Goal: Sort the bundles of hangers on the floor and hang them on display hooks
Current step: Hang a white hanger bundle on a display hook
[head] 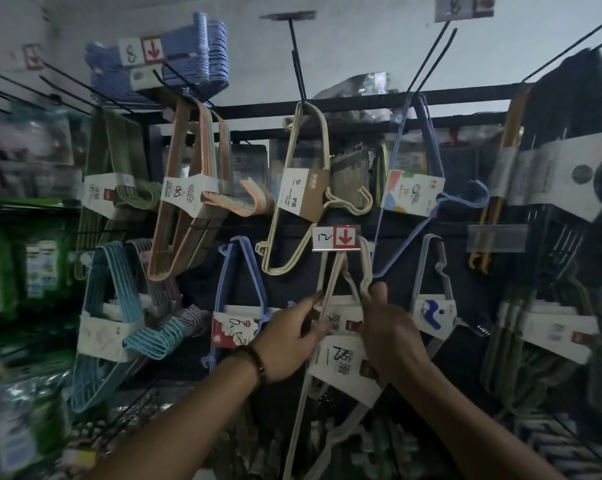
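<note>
1. Under the "12" price tag [334, 237] at the rack's middle, the right hand [393, 327] grips the white hanger bundle [341, 360] at its paper sleeve.
2. The left hand [292, 329] pinches the same bundle's upper wires.
3. To the left hangs a blue bundle [239, 289]. Above is a cream bundle [299, 188] on a display hook [298, 60].

Matt coated hangers [341, 278], paper sleeve [341, 367]
</note>
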{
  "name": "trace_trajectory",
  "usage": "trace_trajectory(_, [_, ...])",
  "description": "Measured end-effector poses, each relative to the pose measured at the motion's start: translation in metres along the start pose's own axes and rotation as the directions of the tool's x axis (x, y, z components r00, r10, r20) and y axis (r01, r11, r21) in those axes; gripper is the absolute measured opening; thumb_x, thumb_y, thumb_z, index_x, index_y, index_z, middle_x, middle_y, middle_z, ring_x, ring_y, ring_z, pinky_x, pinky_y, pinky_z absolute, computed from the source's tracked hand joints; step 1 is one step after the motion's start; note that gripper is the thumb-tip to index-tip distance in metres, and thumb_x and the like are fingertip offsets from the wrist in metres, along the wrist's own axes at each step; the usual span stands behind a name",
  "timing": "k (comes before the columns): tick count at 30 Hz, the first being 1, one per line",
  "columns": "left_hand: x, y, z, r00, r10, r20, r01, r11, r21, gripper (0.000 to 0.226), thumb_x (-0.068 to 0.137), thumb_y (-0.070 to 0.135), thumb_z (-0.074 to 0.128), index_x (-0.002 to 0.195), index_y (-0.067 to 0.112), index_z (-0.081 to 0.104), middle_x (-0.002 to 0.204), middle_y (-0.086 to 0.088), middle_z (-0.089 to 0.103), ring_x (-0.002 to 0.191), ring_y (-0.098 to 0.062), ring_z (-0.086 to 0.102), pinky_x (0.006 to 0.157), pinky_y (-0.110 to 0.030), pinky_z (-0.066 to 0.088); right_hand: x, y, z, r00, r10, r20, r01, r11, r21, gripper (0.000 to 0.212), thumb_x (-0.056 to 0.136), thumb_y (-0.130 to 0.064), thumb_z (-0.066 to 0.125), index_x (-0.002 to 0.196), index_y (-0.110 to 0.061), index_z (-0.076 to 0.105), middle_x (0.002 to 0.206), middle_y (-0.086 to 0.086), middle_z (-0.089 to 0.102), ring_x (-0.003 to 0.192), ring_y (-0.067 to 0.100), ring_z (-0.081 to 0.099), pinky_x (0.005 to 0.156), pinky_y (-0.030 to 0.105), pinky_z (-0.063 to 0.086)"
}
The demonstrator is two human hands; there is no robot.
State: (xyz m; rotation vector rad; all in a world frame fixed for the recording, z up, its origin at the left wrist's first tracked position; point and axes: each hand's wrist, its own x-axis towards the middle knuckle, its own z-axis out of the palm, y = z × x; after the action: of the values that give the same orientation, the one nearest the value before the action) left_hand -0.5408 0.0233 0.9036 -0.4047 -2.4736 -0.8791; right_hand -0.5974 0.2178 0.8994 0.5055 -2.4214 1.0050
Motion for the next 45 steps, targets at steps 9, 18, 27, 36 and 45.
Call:
trace_trajectory(9, [-0.014, -0.013, -0.004, 0.998, 0.047, -0.049, -0.05, 0.998, -0.048, 0.061, 0.104, 0.026, 0.059, 0.158, 0.043, 0.035, 0.127, 0.03, 0.066, 0.116, 0.016, 0.059, 0.097, -0.006, 0.045, -0.015, -0.019, 0.005, 0.994, -0.109, -0.008, 0.108, 0.993, -0.04, 0.014, 0.11, -0.034, 0.04, 0.105, -0.03, 0.028, 0.071, 0.002, 0.07, 0.052, 0.011, 0.071, 0.048, 0.033, 0.061])
trace_trajectory(18, [0.009, -0.02, 0.001, 0.999, -0.045, -0.024, 0.048, 0.992, 0.116, 0.078, 0.103, 0.032, 0.059, 0.16, 0.051, 0.009, 0.119, 0.005, 0.067, 0.09, -0.004, 0.061, 0.088, -0.023, 0.053, 0.03, -0.002, 0.027, 0.999, -0.014, -0.032, 0.012, 0.999, -0.052, 0.008, 0.107, -0.034, 0.035, 0.112, -0.028, 0.033, 0.086, 0.005, 0.071, 0.071, 0.02, 0.073, 0.062, 0.044, 0.064])
trace_trajectory(27, [0.042, -0.045, 0.025, 0.993, -0.07, 0.097, 0.041, 0.962, 0.27, 0.087, 0.094, 0.039, 0.063, 0.162, 0.042, 0.009, 0.156, 0.004, 0.048, 0.14, -0.018, 0.048, 0.117, -0.037, 0.042, 0.083, 0.004, 0.04, 1.0, -0.009, -0.013, 0.006, 0.98, -0.201, 0.012, 0.109, -0.028, 0.036, 0.111, -0.019, 0.044, 0.107, 0.011, 0.07, 0.094, 0.029, 0.07, 0.081, 0.045, 0.059])
trace_trajectory(36, [0.046, -0.067, 0.064, 0.965, -0.211, 0.155, 0.156, 0.939, 0.307, 0.064, 0.096, 0.04, 0.065, 0.155, 0.025, 0.045, 0.157, 0.004, 0.045, 0.145, -0.017, 0.042, 0.121, -0.023, 0.028, 0.112, 0.027, 0.048, 0.996, 0.04, 0.076, -0.02, 0.969, -0.245, 0.056, 0.103, -0.034, 0.049, 0.145, -0.003, 0.029, 0.124, 0.017, 0.066, 0.11, 0.035, 0.067, 0.09, 0.046, 0.056])
trace_trajectory(45, [-0.113, -0.112, 0.053, 0.771, -0.616, 0.162, 0.513, 0.751, 0.417, 0.027, 0.1, 0.047, 0.059, 0.123, 0.036, 0.067, 0.122, 0.022, 0.063, 0.116, -0.005, 0.06, 0.101, -0.018, 0.041, -0.001, -0.006, 0.121, 0.838, -0.516, 0.179, 0.525, 0.851, -0.008, 0.028, 0.1, -0.044, 0.048, 0.112, -0.019, 0.049, 0.079, 0.002, 0.059, 0.066, 0.027, 0.06, 0.056, 0.036, 0.047])
